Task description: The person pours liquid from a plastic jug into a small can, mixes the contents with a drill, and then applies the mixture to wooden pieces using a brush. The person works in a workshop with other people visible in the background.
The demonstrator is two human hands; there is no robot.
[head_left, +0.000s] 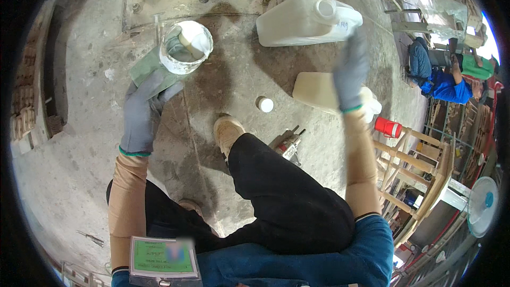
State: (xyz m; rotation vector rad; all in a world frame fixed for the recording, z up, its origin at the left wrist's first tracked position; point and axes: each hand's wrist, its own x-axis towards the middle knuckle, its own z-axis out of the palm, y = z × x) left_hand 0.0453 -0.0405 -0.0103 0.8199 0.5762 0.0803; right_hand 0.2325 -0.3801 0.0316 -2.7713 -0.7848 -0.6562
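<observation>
My left hand (142, 111), in a grey glove, grips a greenish translucent tub (150, 69) by its lower side. The tub is tilted, and its round, white-smeared mouth shows a thick white substance (196, 40) inside. My right hand (350, 72), gloved in grey too, is smeared by motion, so its fingers cannot be read. It is over the right side of the scene, across part of a large white jerrycan (289, 24) and a cream-coloured jug (314, 89), which both lie on the floor. A small white cap (265, 104) rests on the concrete near the jug.
A power tool (289, 146) lies on the floor beside my shoe (228, 132). To the right are a wooden rack (414, 165) and a red cup (388, 127). A grey metal base (196, 0) stands ahead. Another person in blue (446, 82) is at the far right.
</observation>
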